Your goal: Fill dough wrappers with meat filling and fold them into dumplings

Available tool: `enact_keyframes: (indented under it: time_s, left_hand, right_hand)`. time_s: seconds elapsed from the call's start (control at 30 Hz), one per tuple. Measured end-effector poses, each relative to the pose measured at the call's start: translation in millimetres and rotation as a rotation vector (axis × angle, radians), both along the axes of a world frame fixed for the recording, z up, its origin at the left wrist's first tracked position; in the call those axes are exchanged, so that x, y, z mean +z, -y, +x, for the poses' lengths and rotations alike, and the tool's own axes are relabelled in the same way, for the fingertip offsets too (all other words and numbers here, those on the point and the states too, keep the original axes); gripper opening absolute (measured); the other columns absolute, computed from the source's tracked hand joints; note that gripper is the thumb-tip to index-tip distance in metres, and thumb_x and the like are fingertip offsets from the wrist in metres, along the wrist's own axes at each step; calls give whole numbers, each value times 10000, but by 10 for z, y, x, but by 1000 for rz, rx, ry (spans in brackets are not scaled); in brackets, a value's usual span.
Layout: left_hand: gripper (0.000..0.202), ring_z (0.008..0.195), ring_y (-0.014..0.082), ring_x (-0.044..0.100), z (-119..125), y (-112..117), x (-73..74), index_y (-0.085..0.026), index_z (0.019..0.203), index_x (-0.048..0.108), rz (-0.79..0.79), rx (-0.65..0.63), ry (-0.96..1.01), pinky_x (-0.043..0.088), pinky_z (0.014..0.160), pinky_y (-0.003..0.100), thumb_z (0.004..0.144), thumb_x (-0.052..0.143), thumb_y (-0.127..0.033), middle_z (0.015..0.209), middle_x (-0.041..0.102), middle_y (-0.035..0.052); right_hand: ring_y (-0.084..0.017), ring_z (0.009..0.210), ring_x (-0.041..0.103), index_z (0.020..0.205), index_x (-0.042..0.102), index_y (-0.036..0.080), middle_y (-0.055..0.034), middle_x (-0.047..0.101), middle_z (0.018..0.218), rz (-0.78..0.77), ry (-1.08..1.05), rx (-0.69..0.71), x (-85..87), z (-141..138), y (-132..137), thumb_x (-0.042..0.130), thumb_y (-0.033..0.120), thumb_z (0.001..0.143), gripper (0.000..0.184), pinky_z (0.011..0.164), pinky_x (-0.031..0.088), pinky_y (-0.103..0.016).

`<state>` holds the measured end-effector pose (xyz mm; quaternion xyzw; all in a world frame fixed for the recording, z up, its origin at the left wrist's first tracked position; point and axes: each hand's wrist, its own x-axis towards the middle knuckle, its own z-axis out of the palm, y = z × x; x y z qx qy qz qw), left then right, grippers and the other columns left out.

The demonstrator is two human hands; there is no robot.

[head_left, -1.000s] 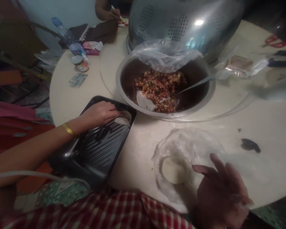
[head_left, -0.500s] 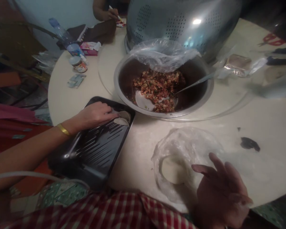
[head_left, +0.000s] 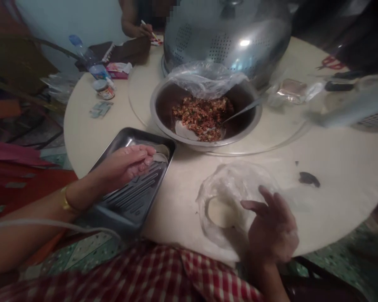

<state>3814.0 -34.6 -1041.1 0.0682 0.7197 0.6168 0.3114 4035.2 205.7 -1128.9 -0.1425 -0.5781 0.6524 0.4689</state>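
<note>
My left hand (head_left: 126,165) hovers palm down over a ridged metal tray (head_left: 129,201) at the table's near left edge. Its fingers are loosely bent and hold nothing, with the tips just short of the folded dumplings (head_left: 161,153) in the tray's far corner. My right hand (head_left: 271,228) is open with fingers spread, resting at the right edge of a clear plastic bag (head_left: 239,180) on the table. A round dough wrapper (head_left: 219,212) lies inside that bag, just left of my right hand.
A steel bowl (head_left: 164,121) of chopped filling (head_left: 203,117) with a spoon (head_left: 239,111) stands behind. A perforated metal dome (head_left: 227,37) is beyond it. A bottle (head_left: 88,56), a jar (head_left: 103,89) and another person's hand (head_left: 138,28) are far left. A dark smear (head_left: 308,179) marks the table at right.
My left hand has drawn back from the dumplings in the tray corner toward me. The right hand stays open by the bag. The camera has tilted, shifting the scene.
</note>
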Motion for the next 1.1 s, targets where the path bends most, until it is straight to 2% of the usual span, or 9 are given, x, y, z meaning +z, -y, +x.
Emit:
enact_keyframes:
  time_s: [0.13,0.23,0.4,0.47,0.57,0.67,0.77,0.97,1.1]
  left_hand:
    - [403,473,63,412,251,-68,116,-175,770,595,187,-25,185,368,454,192,619,826,-468,573,498,-38]
    - [309,448,57,393,467,-128,155,-191,746,556,142,-129,76,341,436,184,706,749,-429,551,490,-53]
    - [180,602,117,547,994,-250,-41,-185,852,645,-254,-425,-670,403,552,248,854,616,-363,734,659,-5]
    - [249,750,175,613,1230,-303,-224,-187,1069,658,-264,-531,-1064,447,662,308,937,523,-350,881,696,42]
    - [257,779,211,603,1494,-382,-519,-140,1085,660,-313,-649,-1419,443,705,345,972,467,-268,829,667,70]
    - [250,723,203,564,1610,-467,-697,-137,1133,647,-341,-679,-1522,414,660,332,965,482,-220,764,619,53]
    - [317,694,209,535,1645,-568,-741,-165,1254,598,-349,-710,-1620,382,632,339,964,493,-236,752,601,46]
    - [192,717,243,537,1657,-599,-839,-152,1019,684,-401,-790,-1686,357,608,363,940,526,-227,745,600,65]
    - [209,672,230,513,1646,-439,-907,-142,1060,673,-338,-805,-1715,342,591,356,940,514,-208,726,602,58]
  right_hand:
    - [-169,712,731,1250,638,259,-55,709,1198,23,5,-13,28,-30,45,456,331,936,371,630,586,-366]
    - [-167,730,725,1283,609,277,-61,698,1207,134,-11,-45,140,37,66,405,318,961,383,631,600,-372]
    - [-162,823,715,1320,557,338,-42,673,1217,338,68,-166,242,274,39,431,271,965,383,713,617,-372]
    - [-164,834,710,1343,527,329,-58,659,1231,386,169,-196,213,373,39,430,273,967,391,730,620,-377]
    - [-167,861,707,1341,523,302,-82,649,1250,429,273,-179,124,484,50,451,288,967,382,767,618,-377]
    - [-167,885,711,1296,568,270,-95,661,1236,482,300,-133,25,540,52,491,265,953,352,794,613,-363]
    - [-201,1029,696,1241,612,243,-107,679,1208,551,321,-129,-54,565,46,505,221,942,318,856,606,-377]
    - [-205,1150,653,1225,614,213,-131,671,1240,659,430,-128,-219,592,23,475,203,942,315,905,601,-369]
    - [-203,1164,644,1235,604,232,-118,663,1260,670,479,-122,-354,601,-19,471,214,940,324,917,601,-385]
